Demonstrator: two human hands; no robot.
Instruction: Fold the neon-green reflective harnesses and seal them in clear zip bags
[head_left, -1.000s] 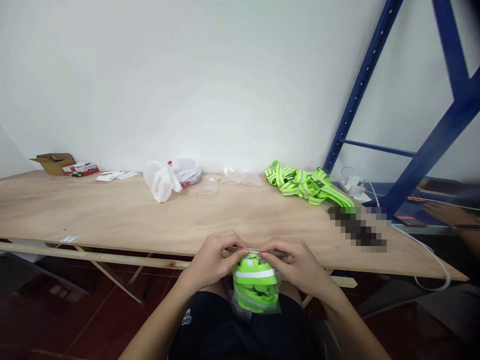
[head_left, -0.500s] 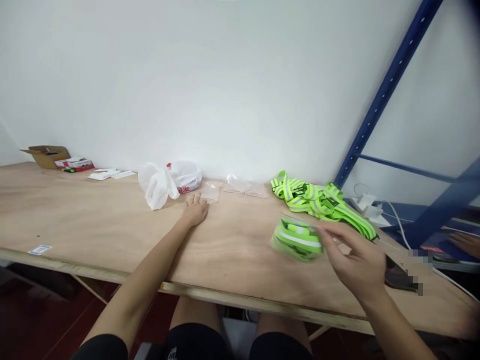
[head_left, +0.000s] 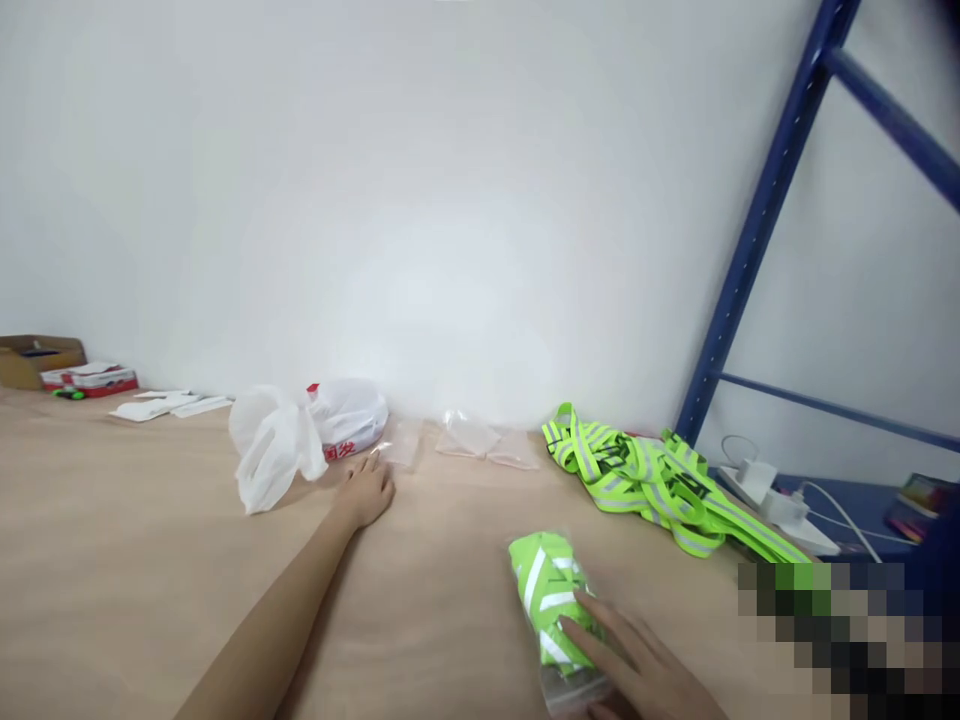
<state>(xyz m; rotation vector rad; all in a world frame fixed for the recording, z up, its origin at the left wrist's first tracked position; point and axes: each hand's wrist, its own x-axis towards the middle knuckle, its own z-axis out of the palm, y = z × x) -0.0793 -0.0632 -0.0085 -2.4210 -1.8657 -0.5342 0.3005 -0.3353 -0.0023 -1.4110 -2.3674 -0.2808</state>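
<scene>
A clear zip bag (head_left: 556,690) with a folded neon-green reflective strap (head_left: 541,590) inside lies on the wooden table, low and right of centre. Stretched fingers of my right hand (head_left: 645,665) rest on its right side; the thumb is partly cut off by the frame's bottom edge. My left hand (head_left: 365,492) lies flat on the table, fingers extended, by the near edge of a thin clear plastic bag (head_left: 401,443). Just left of those fingers stand a white plastic bag with red print (head_left: 352,415) and a crumpled white bag (head_left: 274,445).
Tangled neon-green reflective straps (head_left: 637,475) are heaped at the back right. More clear bags (head_left: 484,442) lie by the wall. A blue metal rack (head_left: 757,225) and a white power strip (head_left: 784,510) are at right. White papers (head_left: 161,405) and a cardboard box (head_left: 37,360) sit far left.
The bagged strap has gone from blurred in my right hand's grip to lying on the table, and my fingers have loosened over it. My left hand stays beside the clear bag. The view has tilted up.
</scene>
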